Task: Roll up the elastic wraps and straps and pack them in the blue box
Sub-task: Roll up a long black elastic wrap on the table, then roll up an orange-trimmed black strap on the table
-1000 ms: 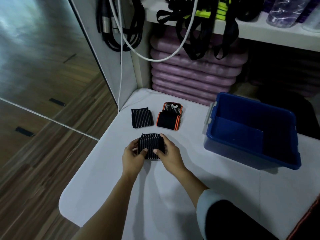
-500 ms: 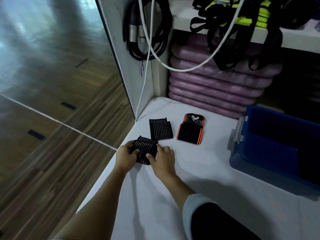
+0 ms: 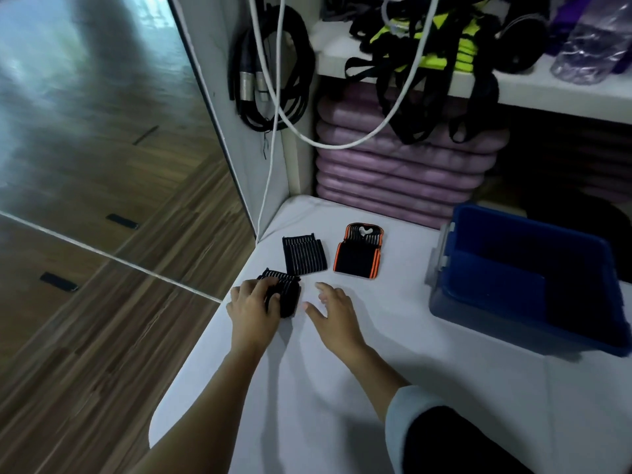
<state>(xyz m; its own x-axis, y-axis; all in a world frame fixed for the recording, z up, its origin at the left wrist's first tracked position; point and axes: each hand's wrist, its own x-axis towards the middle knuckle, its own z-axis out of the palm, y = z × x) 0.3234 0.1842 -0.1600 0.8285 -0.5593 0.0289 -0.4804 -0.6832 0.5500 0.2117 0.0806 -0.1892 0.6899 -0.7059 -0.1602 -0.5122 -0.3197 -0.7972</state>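
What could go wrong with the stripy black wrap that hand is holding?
Only the left hand grips the stripy wrap. The right hand is off it, so the springy wrap might uncurl. It also sits near the left edge of the table, so it could tumble to the floor.

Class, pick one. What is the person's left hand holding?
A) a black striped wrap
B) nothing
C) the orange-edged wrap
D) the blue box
A: the left hand curls its fingers round the black striped wrap nearest the person; the orange-edged wrap lies apart, untouched.
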